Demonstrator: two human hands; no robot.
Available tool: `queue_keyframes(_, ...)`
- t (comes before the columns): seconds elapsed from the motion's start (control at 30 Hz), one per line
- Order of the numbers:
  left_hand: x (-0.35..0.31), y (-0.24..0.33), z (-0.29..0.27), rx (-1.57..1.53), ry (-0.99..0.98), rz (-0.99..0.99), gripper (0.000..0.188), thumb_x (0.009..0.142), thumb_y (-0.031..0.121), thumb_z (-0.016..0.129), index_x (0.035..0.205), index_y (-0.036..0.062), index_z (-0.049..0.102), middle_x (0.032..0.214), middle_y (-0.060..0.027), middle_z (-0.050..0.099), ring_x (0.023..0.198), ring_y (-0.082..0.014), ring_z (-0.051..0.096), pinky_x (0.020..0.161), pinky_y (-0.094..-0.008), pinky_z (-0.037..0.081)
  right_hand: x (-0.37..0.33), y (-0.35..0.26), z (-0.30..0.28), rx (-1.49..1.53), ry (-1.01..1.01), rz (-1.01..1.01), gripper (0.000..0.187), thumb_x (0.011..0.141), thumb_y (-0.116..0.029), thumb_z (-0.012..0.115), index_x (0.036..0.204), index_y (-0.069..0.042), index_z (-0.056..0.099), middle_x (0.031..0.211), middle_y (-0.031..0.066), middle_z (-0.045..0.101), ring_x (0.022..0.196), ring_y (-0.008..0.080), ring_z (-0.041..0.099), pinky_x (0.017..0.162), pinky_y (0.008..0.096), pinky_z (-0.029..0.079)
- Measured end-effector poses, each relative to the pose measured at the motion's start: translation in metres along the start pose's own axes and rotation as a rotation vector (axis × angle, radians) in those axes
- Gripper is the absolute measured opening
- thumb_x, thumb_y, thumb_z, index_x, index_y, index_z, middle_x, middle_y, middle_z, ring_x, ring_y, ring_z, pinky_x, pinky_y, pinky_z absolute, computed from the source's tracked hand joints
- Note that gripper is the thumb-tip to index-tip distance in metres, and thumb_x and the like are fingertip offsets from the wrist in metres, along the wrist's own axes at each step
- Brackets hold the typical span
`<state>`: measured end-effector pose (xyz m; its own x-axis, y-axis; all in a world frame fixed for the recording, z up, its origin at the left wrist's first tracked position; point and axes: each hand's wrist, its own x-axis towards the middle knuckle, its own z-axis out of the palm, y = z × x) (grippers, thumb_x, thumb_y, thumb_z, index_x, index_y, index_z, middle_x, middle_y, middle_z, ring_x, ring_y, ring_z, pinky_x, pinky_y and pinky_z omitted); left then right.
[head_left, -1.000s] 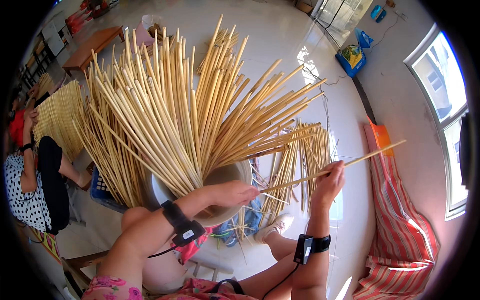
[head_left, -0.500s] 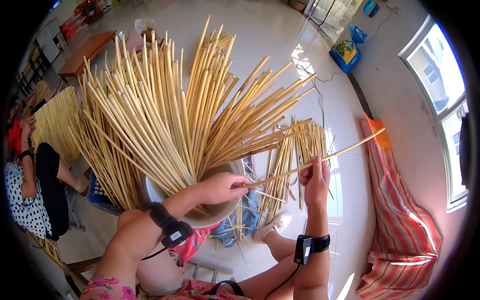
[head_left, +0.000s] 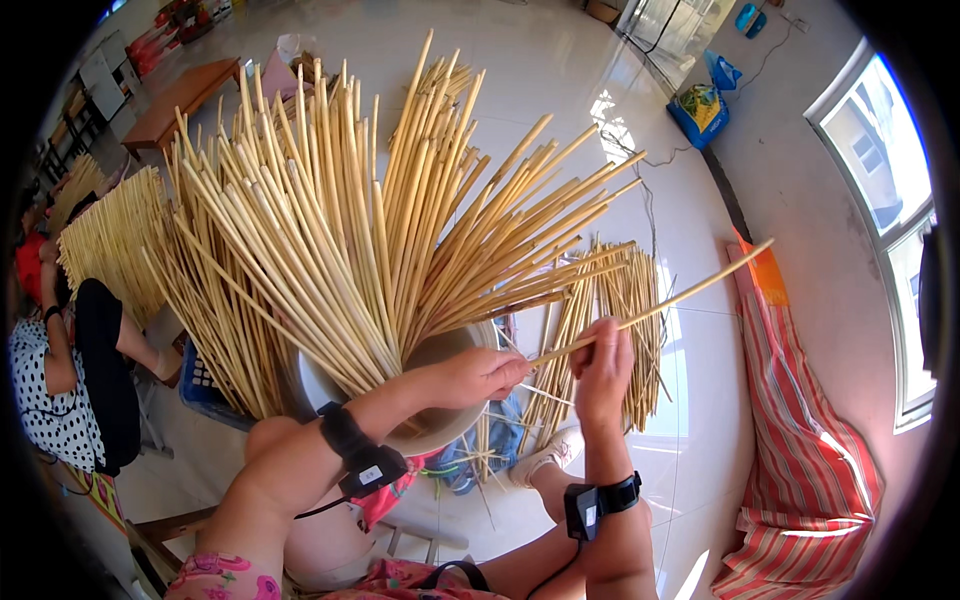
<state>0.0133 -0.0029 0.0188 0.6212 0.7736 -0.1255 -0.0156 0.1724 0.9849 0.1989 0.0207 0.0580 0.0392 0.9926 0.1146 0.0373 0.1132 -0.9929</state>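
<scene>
A long pale yellow reed stalk (head_left: 690, 292) slants up to the right between my hands. My left hand (head_left: 487, 376) is closed round its lower end, in front of the bucket. Farther along, my right hand (head_left: 604, 368) is closed on the stalk with the wrist bent, and the long free end sticks out beyond it. Just beyond my left forearm, a white bucket (head_left: 455, 424) holds a thick, fanned-out bundle of reed stalks (head_left: 290, 220). My left forearm hides part of the bucket.
More stalks (head_left: 632, 320) lie on the tiled floor at right. A blue crate (head_left: 205, 385) holds stalks at left, near a person in a polka-dot top (head_left: 55, 385) beside a reed mat (head_left: 115, 235). Striped red cloth (head_left: 800, 450) lies along the right wall.
My right hand has shifted left along the stalk, closer to my left hand, and its wrist has turned. My left hand has moved slightly right. The view has shifted a little.
</scene>
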Motion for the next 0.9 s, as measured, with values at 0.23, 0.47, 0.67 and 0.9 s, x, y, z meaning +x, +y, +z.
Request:
queue_keyframes(0.23, -0.025, -0.013, -0.019, 0.404, -0.119, -0.116, 0.028, 0.100, 0.025, 0.037, 0.092, 0.0024, 0.051, 0.065, -0.0033, 0.050, 0.061, -0.0171, 0.048, 0.061, -0.0308, 0.042, 0.033, -0.001, -0.072, 0.016, 0.501, 0.021, 0.035, 0.101, -0.029, 0.035, 0.072, -0.010, 0.041, 0.057, -0.0031, 0.035, 0.045, 0.0048, 0.029, 0.040, 0.0203, 0.025)
queue_keyframes(0.47, -0.027, -0.032, -0.040, 0.648, -0.115, -0.346, 0.026, 0.097, 0.019, 0.039, 0.097, -0.0014, 0.055, 0.071, -0.0110, 0.059, 0.069, -0.0266, 0.058, 0.068, -0.0359, 0.047, 0.038, -0.004, -0.106, -0.074, 0.690, -0.036, 0.036, 0.101, -0.029, 0.034, 0.072, -0.009, 0.040, 0.057, -0.0019, 0.035, 0.045, 0.0054, 0.030, 0.040, 0.0203, 0.026)
queue_keyframes(0.67, -0.021, -0.123, -0.062, 0.985, 0.122, -0.375, 0.029, 0.089, 0.014, 0.047, 0.111, -0.0026, 0.056, 0.109, -0.0228, 0.057, 0.104, -0.0374, 0.055, 0.089, -0.0407, 0.044, 0.027, -0.011, -0.081, -0.029, 0.433, -0.221, 0.035, 0.102, -0.029, 0.034, 0.075, -0.008, 0.042, 0.058, -0.0017, 0.036, 0.048, 0.0045, 0.030, 0.042, 0.0199, 0.026)
queue_keyframes(0.9, 0.007, -0.141, -0.031, 1.241, 0.391, -0.592, 0.065, 0.085, 0.018, 0.051, 0.134, -0.0142, 0.023, 0.136, -0.0372, 0.026, 0.127, -0.0473, 0.032, 0.108, -0.0413, 0.029, -0.001, -0.010, -0.030, -0.306, 0.061, -0.436, 0.031, 0.102, -0.025, 0.033, 0.083, -0.005, 0.047, 0.062, 0.0008, 0.043, 0.051, 0.0069, 0.039, 0.048, 0.0214, 0.034)
